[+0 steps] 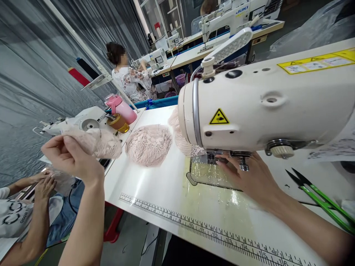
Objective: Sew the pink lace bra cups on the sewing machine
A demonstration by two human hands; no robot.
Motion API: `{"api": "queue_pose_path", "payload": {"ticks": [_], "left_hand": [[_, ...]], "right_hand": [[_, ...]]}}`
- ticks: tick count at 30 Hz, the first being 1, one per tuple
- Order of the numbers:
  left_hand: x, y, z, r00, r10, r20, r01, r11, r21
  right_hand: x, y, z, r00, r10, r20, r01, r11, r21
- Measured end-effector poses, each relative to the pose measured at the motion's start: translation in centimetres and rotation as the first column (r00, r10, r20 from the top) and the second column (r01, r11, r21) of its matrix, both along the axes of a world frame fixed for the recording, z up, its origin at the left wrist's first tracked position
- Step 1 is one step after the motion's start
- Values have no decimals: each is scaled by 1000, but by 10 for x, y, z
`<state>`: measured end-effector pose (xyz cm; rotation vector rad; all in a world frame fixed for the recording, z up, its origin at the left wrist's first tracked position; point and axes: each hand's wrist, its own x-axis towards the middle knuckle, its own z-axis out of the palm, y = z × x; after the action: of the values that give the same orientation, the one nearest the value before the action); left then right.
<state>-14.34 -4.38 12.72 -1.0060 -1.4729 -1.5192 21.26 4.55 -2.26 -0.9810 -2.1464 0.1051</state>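
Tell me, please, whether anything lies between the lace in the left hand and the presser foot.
Yes: on the table, a lace piece and, nearer the presser foot, more lace lie between. The held lace looks raised above them; the right hand is also at the foot.

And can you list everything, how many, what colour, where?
Flat rulered table: one, white, foreground
Big rounded sewing machine: one, cream, right
Curved lace pieces: at least three, pale pink, held and on table
Long-bladed snips: one, green and black, table's right
Rounded jug: one, pink, back left
Squat jar: one, brown, beside jug
Thread cones: at least two, red and navy, upper left
Other sewing machines: several, white, left and background
Other people: at least two, pale tops, left and background
Shiny curtain: at least one, grey, upper left
Left hand: one, bare, pinching lace
Right hand: one, bare, under cream machine
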Motion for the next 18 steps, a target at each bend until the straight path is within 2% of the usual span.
{"api": "queue_pose_path", "payload": {"ticks": [1, 2, 3, 4, 5, 6, 8, 9, 10, 11, 12, 13, 14, 15, 16, 17, 18], "left_hand": [[11, -6, 4, 999, -49, -16, 49, 998, -26], [24, -13, 6, 993, -103, 53, 110, 982, -155], [39, -19, 6, 967, -165, 196, 226, 909, -350], [54, -23, 4, 901, -222, 372, 391, 788, -476], [70, -25, 1, 801, -264, 538, 552, 675, -490], [84, -25, -4, 679, -272, 682, 696, 535, -479], [108, -15, -19, 478, -260, 839, 874, 237, -424], [117, -7, -29, 432, -251, 866, 902, 96, -421], [124, 3, -39, 435, -252, 864, 890, -25, -455], [129, 13, -49, 479, -275, 833, 839, -134, -527], [133, 22, -58, 558, -335, 759, 749, -191, -635], [136, 29, -67, 646, -422, 636, 632, -171, -756], [139, 34, -74, 721, -510, 469, 500, -86, -862], [141, 36, -80, 760, -587, 279, 370, 39, -928], [144, 36, -85, 757, -646, 97, 267, 170, -948], [147, 34, -89, 716, -696, -51, 202, 277, -939], [150, 31, -92, 647, -746, -158, 173, 346, -922]], "right_hand": [[0, -1, 3, 1000, -13, 26, 13, 1000, 11], [0, -2, 5, 998, -26, 49, 25, 999, 25], [0, -2, 7, 997, -36, 63, 34, 999, 31], [0, -3, 9, 997, -44, 59, 43, 999, 30], [0, -3, 10, 998, -45, 52, 44, 999, 12], [0, -3, 11, 998, -45, 41, 46, 999, -6], [0, -2, 12, 999, -48, 24, 49, 998, -31], [0, -2, 12, 999, -45, 18, 46, 998, -34], [0, -2, 11, 999, -53, 11, 53, 998, -35], [0, -1, 11, 998, -51, 28, 52, 998, -47], [0, -1, 10, 997, -68, 42, 70, 996, -53], [0, 0, 10, 995, -83, 56, 86, 995, -59], [0, 0, 10, 993, -91, 77, 96, 993, -71], [0, 0, 10, 991, -100, 91, 107, 991, -77], [1, 0, 10, 989, -102, 104, 111, 991, -80], [1, 0, 10, 988, -99, 115, 109, 991, -80], [1, -1, 11, 989, -92, 119, 101, 993, -68]]}}
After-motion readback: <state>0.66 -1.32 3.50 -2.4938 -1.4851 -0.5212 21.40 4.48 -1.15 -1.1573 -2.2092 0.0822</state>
